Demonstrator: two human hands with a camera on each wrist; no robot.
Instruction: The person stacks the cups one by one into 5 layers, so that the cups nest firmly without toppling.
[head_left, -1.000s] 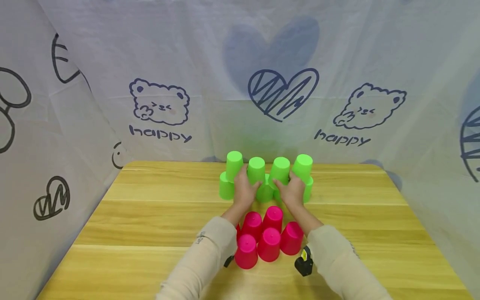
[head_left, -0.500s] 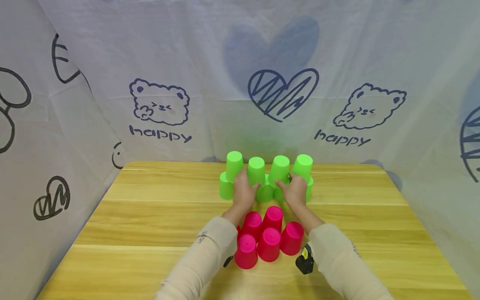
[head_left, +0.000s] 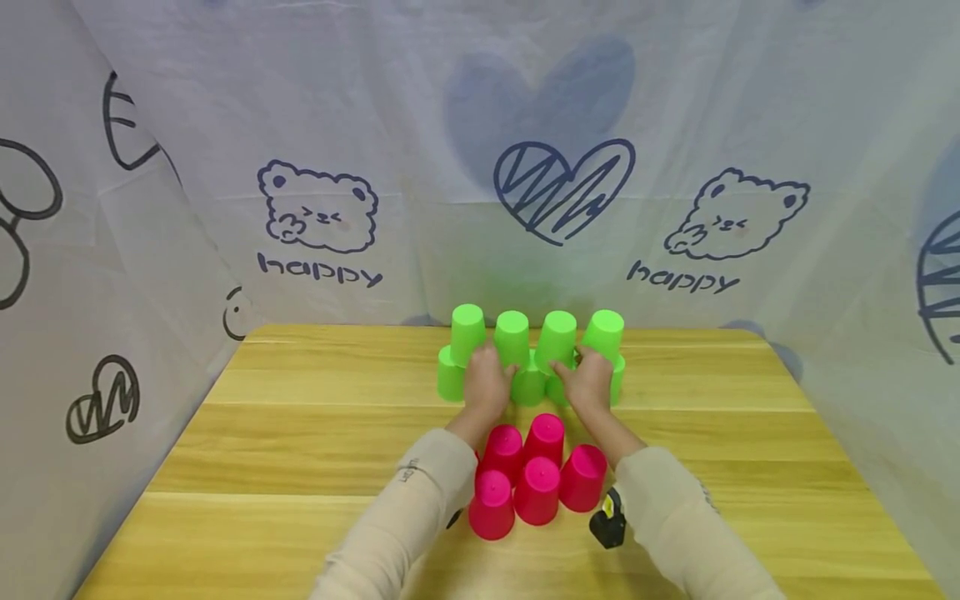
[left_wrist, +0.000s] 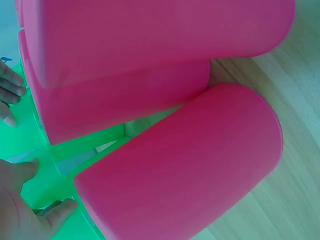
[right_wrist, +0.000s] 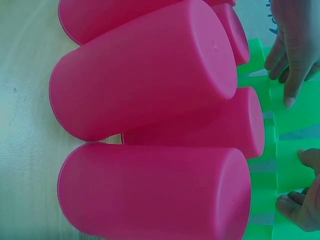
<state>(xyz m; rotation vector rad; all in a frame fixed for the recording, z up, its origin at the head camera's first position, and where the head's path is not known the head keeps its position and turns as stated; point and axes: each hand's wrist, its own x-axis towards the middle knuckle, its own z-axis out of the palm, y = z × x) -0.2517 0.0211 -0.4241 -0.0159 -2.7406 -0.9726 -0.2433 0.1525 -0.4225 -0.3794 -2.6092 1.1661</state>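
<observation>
Upside-down green cups stand in two tiers at the back of the table. My left hand [head_left: 487, 385] grips the second upper green cup [head_left: 512, 337] from the left, its thumb at the cup's lower right. With thumb and fingers on either side, my right hand [head_left: 590, 382] holds the third upper green cup [head_left: 557, 337]. The outer upper cups, one at left [head_left: 468, 329] and one at right [head_left: 604, 329], rest on the lower tier [head_left: 452, 375]. The hands hide parts of that tier. Both hands also show in the right wrist view, the right hand [right_wrist: 305, 200] at lower right.
Several upside-down pink-red cups [head_left: 538, 500] stand in front of the green ones, between my forearms, some behind others. A black item [head_left: 608, 525] shows beside the right sleeve. A printed white cloth [head_left: 322, 108] hangs behind the wooden table [head_left: 300, 467].
Both hands have slid down slightly on their cups. The two middle upper cups have shifted only a little; the pink-red cups stay put.
</observation>
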